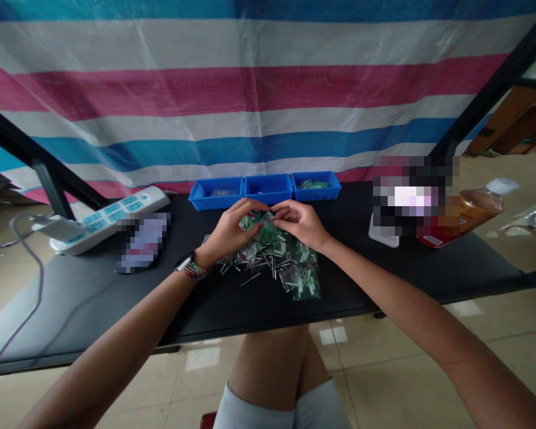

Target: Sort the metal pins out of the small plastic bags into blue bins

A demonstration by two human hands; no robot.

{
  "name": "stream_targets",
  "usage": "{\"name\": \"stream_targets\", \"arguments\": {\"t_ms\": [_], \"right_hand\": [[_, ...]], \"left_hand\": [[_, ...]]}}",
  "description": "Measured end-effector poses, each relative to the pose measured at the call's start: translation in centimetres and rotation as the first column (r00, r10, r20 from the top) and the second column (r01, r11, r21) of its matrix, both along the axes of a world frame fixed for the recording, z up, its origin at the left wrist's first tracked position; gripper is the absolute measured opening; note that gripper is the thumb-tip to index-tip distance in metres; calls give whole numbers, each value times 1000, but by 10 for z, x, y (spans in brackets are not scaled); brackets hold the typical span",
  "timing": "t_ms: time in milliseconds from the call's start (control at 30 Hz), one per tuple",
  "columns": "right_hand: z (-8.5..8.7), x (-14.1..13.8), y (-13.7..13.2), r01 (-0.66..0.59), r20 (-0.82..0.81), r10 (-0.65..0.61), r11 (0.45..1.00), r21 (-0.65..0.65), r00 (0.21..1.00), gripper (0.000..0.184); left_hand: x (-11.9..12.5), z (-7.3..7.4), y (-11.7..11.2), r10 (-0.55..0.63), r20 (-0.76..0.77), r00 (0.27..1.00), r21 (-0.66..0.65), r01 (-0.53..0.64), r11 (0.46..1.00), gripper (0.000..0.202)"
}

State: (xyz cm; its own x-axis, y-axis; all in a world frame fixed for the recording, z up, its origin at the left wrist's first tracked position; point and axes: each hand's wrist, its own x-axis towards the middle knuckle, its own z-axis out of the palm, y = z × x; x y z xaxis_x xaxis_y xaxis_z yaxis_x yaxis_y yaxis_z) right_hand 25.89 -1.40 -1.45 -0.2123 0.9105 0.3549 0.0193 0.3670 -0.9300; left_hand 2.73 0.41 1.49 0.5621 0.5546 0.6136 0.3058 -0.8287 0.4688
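Observation:
At the middle of the black table, my left hand [236, 227] and my right hand [300, 223] meet fingertip to fingertip. Both are closed in a pinch on a small clear plastic bag [267, 218]; its contents are too small to make out. Below them spreads a pile of small clear and green plastic bags [306, 280], some with pale pieces inside. Loose thin metal pins [274, 265] lie scattered at the pile's front. A watch and a woven bracelet [195, 268] are on my left wrist.
Three joined blue bins [268, 189] stand behind my hands; the right one holds green bags. A white power strip [111, 217] with a plugged-in cable and a blurred flat object [145, 241] lie left. At right are a phone-like stand [384, 233] and a tilted drink bottle [477, 208].

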Motion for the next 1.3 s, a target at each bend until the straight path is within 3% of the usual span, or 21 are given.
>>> {"name": "stream_targets", "arguments": {"t_ms": [100,200,333,467,533,667,800,1000,1133,1300], "right_hand": [[1,0,1,-87,-80,80,992,-95,994,41],[7,-1,-4,-133,-147,110,978,-158,983,36],[14,-2,-8,-173,-200,135,967,-187,970,37],[9,-3,-6,-135,-191,99,973,-187,977,43],[6,-2,-3,-129,-208,86,970,-206,974,45],[5,1,-1,-121,-289,42,958,-261,956,52],[8,3,-3,-121,-321,20,948,-296,947,56],[12,0,-8,-133,-231,76,960,-245,970,45],[13,-1,-10,-116,-144,97,985,-130,985,38],[12,-3,-11,-38,-41,37,999,-13,998,36]], "left_hand": [[2,3,-4,-17,18,1000,12,16,1000,19],[2,2,-6,20,25,999,2,-21,1000,11],[3,-2,-5,98,75,992,-119,-89,989,18],[6,-4,-8,53,130,990,-226,-23,974,33],[6,-2,-10,31,124,992,-186,-7,983,41],[3,3,-11,33,43,999,25,-34,999,30],[0,5,-10,73,-41,996,155,-66,986,32],[1,4,-9,92,-62,994,148,-82,986,15],[2,3,-11,139,5,990,72,-139,988,17],[3,2,-12,126,47,991,-50,-124,991,21]]}}
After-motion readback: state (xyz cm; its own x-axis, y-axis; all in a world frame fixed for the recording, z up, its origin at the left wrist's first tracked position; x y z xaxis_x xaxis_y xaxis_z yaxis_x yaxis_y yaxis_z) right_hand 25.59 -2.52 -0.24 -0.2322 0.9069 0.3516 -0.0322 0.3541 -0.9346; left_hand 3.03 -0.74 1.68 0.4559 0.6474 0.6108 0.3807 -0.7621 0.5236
